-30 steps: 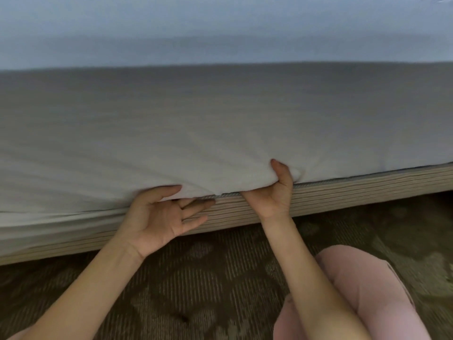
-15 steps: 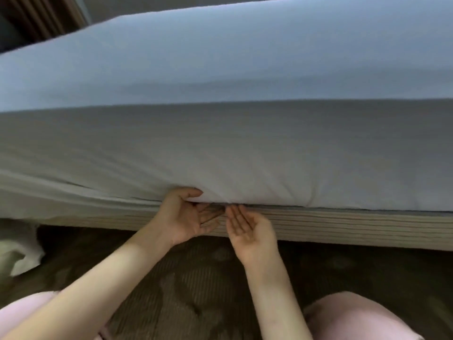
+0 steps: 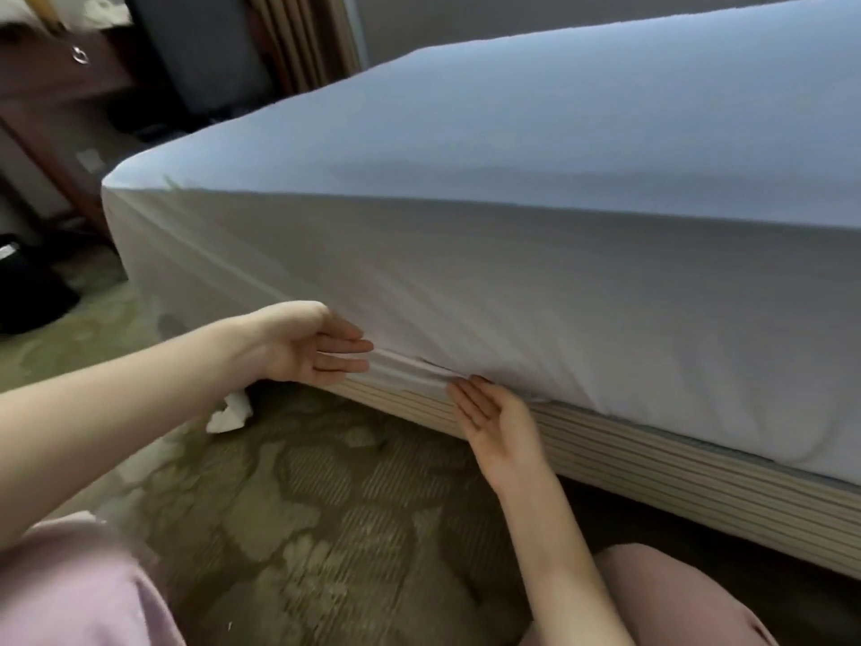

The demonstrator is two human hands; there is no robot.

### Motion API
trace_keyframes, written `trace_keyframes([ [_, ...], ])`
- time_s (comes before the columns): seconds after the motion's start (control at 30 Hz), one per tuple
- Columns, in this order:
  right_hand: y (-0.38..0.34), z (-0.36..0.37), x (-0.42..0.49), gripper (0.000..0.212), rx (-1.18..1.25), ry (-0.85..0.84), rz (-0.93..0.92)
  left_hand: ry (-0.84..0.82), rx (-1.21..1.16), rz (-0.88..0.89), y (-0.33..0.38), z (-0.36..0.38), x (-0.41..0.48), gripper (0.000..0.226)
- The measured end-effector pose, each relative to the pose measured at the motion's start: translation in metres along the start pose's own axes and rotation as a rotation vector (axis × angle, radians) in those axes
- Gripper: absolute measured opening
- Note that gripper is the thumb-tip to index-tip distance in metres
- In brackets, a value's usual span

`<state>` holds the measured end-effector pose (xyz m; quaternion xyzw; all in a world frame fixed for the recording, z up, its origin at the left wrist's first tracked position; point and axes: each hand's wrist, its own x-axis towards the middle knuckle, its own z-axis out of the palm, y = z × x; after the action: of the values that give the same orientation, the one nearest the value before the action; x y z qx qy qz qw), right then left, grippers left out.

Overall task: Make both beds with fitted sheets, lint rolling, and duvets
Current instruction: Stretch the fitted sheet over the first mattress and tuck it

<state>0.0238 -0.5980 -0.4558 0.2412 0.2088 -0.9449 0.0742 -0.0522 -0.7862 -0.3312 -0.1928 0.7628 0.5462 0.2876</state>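
At fitted sheet [image 3: 512, 296] hem, L hand [image 3: 307, 347], R hand [image 3: 498, 426] flat open, fingertips [image 3: 365, 346] prob. touching it

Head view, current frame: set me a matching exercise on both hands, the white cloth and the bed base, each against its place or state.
Things:
1. left hand
2. right hand
3. white cloth
4. bed base

Places or states:
A. crumpled on the carpet
B. striped, running below the fitted sheet
C. open, fingers straight against the sheet's side, nearer its visible corner
D. open, palm up, fingertips at the sheet's lower edge

Pairs: 1-C, 2-D, 3-A, 4-B
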Motion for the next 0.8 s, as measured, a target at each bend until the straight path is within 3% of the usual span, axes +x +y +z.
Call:
trace_keyframes([
  [0.13, 0.018, 0.015, 0.017, 0.034, 0.026, 0.026, -0.009, 0.021, -0.161, -0.043, -0.01, -0.03, 0.055, 0.016],
  [0.17, 0.025, 0.019, 0.022, 0.042, 0.009, 0.032, -0.031, 0.035, -0.191, -0.056, -0.015, -0.039, 0.068, 0.017],
  [0.27, 0.039, 0.028, 0.036, 0.099, -0.012, 0.03, -0.087, 0.012, -0.241, -0.056, -0.023, -0.071, 0.102, 0.023],
  [0.33, 0.051, 0.036, 0.049, 0.108, -0.058, 0.072, -0.128, -0.008, -0.25, -0.067, -0.023, -0.096, 0.122, 0.036],
  [0.4, 0.066, 0.052, 0.059, 0.091, -0.181, 0.116, -0.151, -0.079, -0.24, -0.078, -0.019, -0.12, 0.136, 0.024],
  [0.47, 0.084, 0.075, 0.072, 0.058, -0.271, 0.175, -0.192, -0.142, -0.222, -0.106, -0.017, -0.138, 0.154, 0.005],
  [0.5, 0.095, 0.088, 0.079, 0.05, -0.325, 0.2, -0.212, -0.166, -0.196, -0.117, -0.018, -0.144, 0.162, 0.01],
  [0.7, 0.143, 0.128, 0.106, 0.024, -0.452, 0.536, -0.443, -0.278, -0.261, -0.201, -0.035, -0.15, 0.19, 0.02],
  [0.8, 0.159, 0.132, 0.109, 0.016, -0.364, 0.664, -0.468, -0.438, -0.393, -0.31, -0.052, -0.153, 0.186, 0.003],
])
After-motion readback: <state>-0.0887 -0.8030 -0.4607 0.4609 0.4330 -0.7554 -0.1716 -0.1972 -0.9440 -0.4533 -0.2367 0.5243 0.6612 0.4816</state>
